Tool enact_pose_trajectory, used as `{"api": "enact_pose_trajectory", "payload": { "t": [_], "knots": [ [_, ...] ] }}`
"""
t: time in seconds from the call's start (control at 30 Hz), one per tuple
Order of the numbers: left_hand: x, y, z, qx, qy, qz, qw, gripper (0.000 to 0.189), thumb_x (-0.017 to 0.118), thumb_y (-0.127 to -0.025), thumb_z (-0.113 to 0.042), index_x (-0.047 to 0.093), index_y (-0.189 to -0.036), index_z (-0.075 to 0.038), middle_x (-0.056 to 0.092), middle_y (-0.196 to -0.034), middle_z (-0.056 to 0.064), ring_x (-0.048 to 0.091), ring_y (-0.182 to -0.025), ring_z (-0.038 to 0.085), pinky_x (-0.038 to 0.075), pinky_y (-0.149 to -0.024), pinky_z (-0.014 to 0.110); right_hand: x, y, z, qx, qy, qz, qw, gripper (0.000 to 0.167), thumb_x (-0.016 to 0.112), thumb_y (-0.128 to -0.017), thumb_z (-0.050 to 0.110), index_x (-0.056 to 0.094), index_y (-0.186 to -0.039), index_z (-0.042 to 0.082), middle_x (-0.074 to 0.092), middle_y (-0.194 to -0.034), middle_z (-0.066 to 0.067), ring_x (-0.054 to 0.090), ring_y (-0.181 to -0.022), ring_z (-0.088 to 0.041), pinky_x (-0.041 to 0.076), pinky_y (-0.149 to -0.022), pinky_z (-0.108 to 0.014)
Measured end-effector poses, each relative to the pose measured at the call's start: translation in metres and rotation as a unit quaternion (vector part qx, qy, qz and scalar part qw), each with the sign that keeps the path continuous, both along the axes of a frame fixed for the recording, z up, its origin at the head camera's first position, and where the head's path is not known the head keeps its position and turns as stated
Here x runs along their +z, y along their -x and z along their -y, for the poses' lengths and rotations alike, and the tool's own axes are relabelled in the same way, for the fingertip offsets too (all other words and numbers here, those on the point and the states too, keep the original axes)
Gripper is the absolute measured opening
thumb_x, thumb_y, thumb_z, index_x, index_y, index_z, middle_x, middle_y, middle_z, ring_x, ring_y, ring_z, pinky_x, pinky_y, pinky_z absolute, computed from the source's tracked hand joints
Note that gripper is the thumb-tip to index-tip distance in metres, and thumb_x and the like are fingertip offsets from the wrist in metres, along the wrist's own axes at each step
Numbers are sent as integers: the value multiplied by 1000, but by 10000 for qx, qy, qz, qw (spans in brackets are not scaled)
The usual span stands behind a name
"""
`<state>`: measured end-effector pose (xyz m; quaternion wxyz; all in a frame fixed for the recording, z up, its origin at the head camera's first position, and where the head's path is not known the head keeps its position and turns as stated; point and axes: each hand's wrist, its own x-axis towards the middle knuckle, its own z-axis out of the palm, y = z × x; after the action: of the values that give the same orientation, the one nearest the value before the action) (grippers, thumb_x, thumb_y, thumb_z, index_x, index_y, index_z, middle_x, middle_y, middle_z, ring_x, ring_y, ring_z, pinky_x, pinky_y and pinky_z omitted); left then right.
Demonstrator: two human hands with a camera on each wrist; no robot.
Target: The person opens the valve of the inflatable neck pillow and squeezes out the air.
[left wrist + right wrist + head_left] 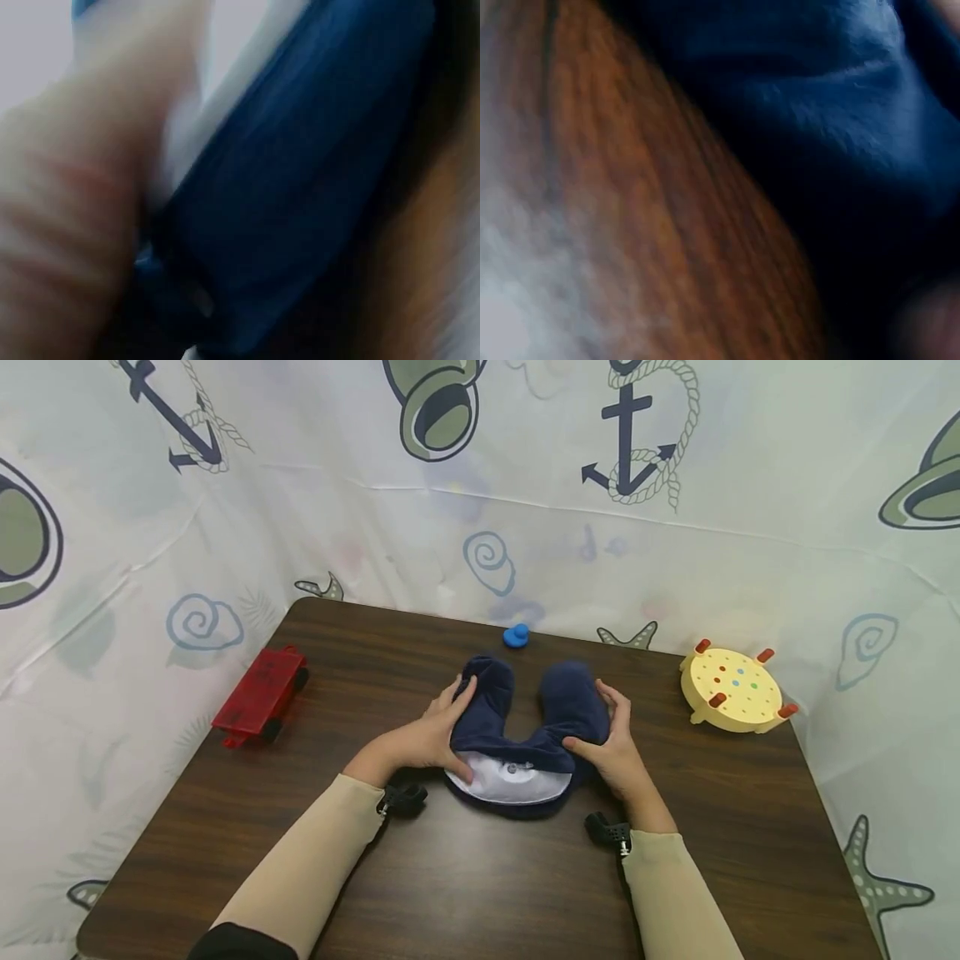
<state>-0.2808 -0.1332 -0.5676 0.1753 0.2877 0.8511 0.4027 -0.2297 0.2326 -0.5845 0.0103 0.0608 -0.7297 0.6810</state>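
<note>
A navy U-shaped neck pillow (525, 727) with a white panel at its near side lies in the middle of the dark wooden table (465, 877). My left hand (438, 735) grips the pillow's left arm, thumb on the white panel and fingers over the top. My right hand (611, 743) grips the right arm, thumb on top and fingers round the outer side. The left wrist view shows blurred blue fabric (300, 172) against my hand (67, 225). In the right wrist view there is blue fabric (840, 112) on the wood (667, 247).
A red toy truck (258, 695) sits at the table's left edge. A small blue duck (516, 635) is at the far edge behind the pillow. A yellow round peg board (733, 687) stands at the right back corner. Printed cloth walls surround the table.
</note>
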Motion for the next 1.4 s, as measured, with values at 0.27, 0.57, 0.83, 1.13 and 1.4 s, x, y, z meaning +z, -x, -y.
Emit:
{"api": "enact_pose_trajectory", "payload": {
  "t": [0.27,0.57,0.83,1.13,1.4],
  "knots": [
    [-10,-1,-11,765,70,-596,9953,127,96,-84,-32,12,-177,-20,41,-173,18,48,-155,40,42,-125,57,2,-1,-3,665,-529,-19,9964,90,87,-94,39,38,-170,36,33,-175,2,33,-158,-26,23,-130,-51],
    [-18,-1,-17,585,-414,-1347,9883,26,82,-93,-25,78,-117,-18,69,-131,9,62,-126,26,54,-106,45,-3,-4,-6,1657,859,285,9820,150,102,-67,53,0,-175,37,7,-181,-3,15,-164,-29,34,-121,-19],
    [-13,-3,-12,170,-1160,-11,9931,90,106,-69,-27,56,-145,-19,67,-140,4,63,-131,24,48,-117,50,0,-6,-2,713,678,77,9951,105,87,-72,-19,43,-163,10,57,-156,-3,57,-138,-16,47,-114,-22],
    [-9,-3,-9,145,-1808,770,9804,139,108,-68,-33,19,-174,-24,40,-172,5,42,-157,31,25,-131,60,-1,-8,6,153,1003,-259,9945,61,86,-75,-18,72,-125,14,72,-123,9,69,-112,-9,55,-100,-22],
    [-8,2,-12,-108,-1515,346,9878,146,112,-56,-21,26,-174,-17,50,-167,6,48,-154,32,31,-130,59,-3,-2,2,1095,1153,-211,9871,112,99,-70,-1,38,-162,15,55,-155,0,56,-139,-15,43,-118,-23]
  ]
}}
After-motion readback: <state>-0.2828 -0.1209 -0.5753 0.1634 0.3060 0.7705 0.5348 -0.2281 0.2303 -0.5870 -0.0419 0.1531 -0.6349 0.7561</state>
